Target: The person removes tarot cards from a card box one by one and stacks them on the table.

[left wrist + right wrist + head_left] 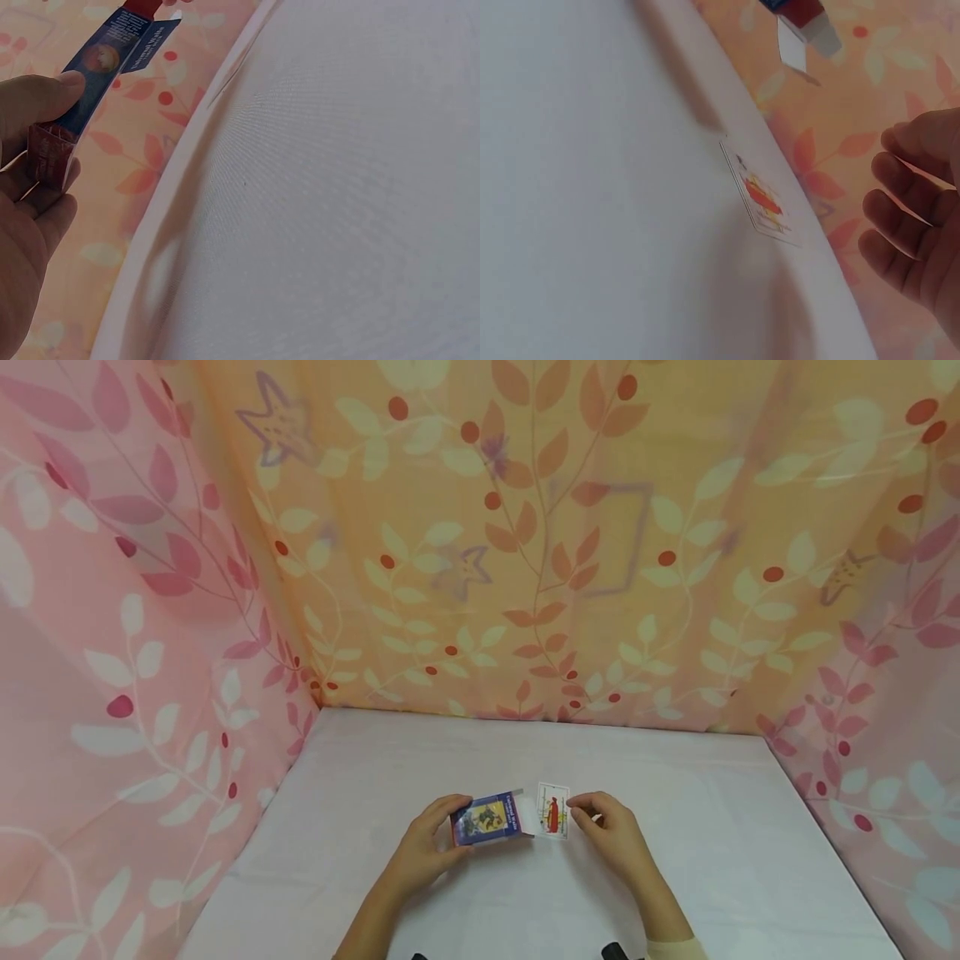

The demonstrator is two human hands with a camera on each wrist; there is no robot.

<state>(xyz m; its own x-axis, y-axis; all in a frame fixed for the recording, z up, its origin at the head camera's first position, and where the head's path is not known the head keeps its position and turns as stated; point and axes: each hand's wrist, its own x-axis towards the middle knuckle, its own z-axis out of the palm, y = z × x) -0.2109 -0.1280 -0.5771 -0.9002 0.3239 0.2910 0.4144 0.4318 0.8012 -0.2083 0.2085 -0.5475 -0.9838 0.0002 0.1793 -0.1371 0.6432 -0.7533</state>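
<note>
My left hand (426,847) grips a small blue tarot card box (486,820), thumb on one side and fingers on the other. The box is tilted above the table, its end flap (527,817) hanging open toward the right. In the left wrist view the thumb presses the box's dark blue face (94,86) near its red end (51,154). A picture card (759,196) with a red figure lies face up on the table, perhaps with others under it. Beside it hovers my right hand (611,831), fingers loosely bent, holding nothing; the right wrist view shows them apart from the card.
A white cloth covers the table (360,760). Behind it hangs an orange leaf-patterned curtain (540,635), with pink leaf-patterned curtains (187,693) on both sides. Two dark objects (613,951) poke in at the bottom edge of the head view.
</note>
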